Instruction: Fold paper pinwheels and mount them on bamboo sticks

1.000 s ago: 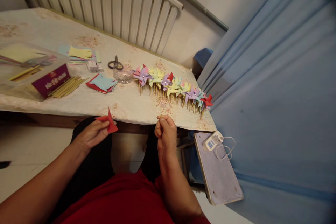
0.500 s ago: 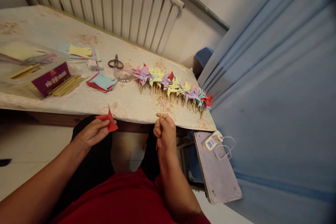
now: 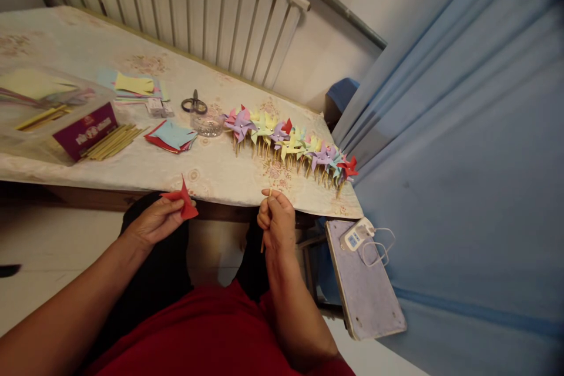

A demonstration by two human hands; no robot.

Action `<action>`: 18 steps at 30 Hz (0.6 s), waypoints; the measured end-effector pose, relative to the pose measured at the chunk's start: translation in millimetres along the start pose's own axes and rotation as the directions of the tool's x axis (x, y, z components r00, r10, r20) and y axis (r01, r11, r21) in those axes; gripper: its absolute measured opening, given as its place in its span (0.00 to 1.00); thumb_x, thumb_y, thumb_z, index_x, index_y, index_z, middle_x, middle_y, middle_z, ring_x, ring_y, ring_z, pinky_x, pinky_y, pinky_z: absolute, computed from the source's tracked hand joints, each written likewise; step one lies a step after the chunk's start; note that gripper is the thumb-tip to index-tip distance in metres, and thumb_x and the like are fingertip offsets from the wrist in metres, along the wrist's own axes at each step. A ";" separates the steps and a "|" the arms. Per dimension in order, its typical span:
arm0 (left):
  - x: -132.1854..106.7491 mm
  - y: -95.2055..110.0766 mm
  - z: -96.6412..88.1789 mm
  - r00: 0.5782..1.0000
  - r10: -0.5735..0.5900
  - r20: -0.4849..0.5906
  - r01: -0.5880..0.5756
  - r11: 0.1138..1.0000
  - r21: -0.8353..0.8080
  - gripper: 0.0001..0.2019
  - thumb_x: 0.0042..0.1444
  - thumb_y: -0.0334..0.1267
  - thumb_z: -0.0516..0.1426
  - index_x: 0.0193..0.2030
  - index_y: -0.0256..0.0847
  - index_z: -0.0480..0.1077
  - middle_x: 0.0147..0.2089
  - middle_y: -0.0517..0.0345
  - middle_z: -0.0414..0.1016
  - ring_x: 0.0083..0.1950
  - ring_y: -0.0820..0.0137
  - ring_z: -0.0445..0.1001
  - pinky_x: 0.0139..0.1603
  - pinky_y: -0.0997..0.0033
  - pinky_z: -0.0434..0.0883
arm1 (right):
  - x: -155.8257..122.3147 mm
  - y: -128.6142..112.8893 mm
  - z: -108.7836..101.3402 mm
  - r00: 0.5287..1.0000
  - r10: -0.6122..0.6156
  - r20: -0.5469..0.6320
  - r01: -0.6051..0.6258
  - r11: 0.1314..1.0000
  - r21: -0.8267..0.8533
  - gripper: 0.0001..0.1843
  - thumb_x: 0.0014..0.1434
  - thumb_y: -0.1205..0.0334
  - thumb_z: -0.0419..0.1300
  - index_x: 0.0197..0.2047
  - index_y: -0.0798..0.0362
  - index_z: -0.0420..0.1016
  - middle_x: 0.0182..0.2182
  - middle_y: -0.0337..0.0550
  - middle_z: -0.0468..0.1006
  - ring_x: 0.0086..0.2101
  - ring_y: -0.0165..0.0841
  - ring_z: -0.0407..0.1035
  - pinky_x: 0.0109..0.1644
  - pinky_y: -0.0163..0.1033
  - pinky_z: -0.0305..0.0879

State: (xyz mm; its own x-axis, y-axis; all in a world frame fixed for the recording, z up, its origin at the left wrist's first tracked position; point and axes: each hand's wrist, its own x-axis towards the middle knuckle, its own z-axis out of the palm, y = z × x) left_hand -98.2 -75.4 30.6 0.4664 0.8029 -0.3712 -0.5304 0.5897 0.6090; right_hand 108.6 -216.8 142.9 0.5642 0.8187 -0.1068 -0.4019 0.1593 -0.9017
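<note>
My left hand (image 3: pixel 161 217) pinches a folded red paper pinwheel head (image 3: pixel 187 207) just off the table's front edge. To its right, my right hand (image 3: pixel 278 218) is closed around a thin wooden stick (image 3: pixel 270 192); one end shows above the thumb and the other below the fist. Farther back on the table stands a dense row of finished pinwheels (image 3: pixel 288 144) in purple, yellow, blue and red. Cut blue and red paper pieces (image 3: pixel 171 136) lie stacked beyond my left hand. Beside that stack, a clear dish (image 3: pixel 207 126) holds small bits too tiny to make out.
On the left are loose sticks (image 3: pixel 115 142), a purple card (image 3: pixel 86 131) and a clear plastic bin (image 3: pixel 26 144). Black-handled scissors (image 3: pixel 194 104), small boxes (image 3: pixel 158 108) and coloured paper (image 3: pixel 134 84) lie behind. A stool (image 3: pixel 370 294) at right carries a white device (image 3: pixel 358 235) with a cord.
Both hands keep almost the same place and grip. The view has shifted very slightly.
</note>
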 end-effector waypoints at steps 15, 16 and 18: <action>4.9 -3.1 -5.7 0.997 0.015 0.070 -0.016 1.000 0.013 0.13 0.36 0.22 0.70 0.31 0.33 0.77 0.30 0.53 0.80 0.31 0.69 0.79 0.39 0.68 0.81 | -0.7 1.2 -3.4 1.000 -0.003 0.019 0.003 1.000 -0.025 0.10 0.52 0.60 0.59 0.38 0.54 0.71 0.16 0.25 0.65 0.12 0.18 0.43 0.16 0.29 0.36; 4.9 -3.1 -5.8 0.997 0.013 0.071 -0.014 1.000 0.013 0.13 0.36 0.22 0.70 0.30 0.33 0.77 0.30 0.53 0.80 0.31 0.69 0.79 0.39 0.68 0.81 | -0.7 1.0 -3.7 1.000 -0.002 0.020 0.003 1.000 -0.026 0.10 0.52 0.60 0.59 0.38 0.54 0.71 0.16 0.25 0.65 0.12 0.18 0.43 0.17 0.29 0.35; 5.3 -3.3 -6.6 0.997 0.014 0.075 -0.015 1.000 0.012 0.13 0.35 0.22 0.71 0.30 0.33 0.77 0.30 0.53 0.80 0.32 0.69 0.79 0.40 0.68 0.81 | -0.7 0.5 -4.2 1.000 -0.001 0.023 0.001 1.000 -0.028 0.10 0.53 0.58 0.60 0.37 0.54 0.71 0.16 0.25 0.64 0.12 0.18 0.43 0.17 0.29 0.35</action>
State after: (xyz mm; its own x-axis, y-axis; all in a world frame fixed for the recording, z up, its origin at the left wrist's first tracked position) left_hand -98.7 -72.5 22.1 0.5107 0.8021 -0.3094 -0.5285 0.5768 0.6229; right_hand 111.0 -219.7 140.8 0.5480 0.8308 -0.0968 -0.3809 0.1449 -0.9132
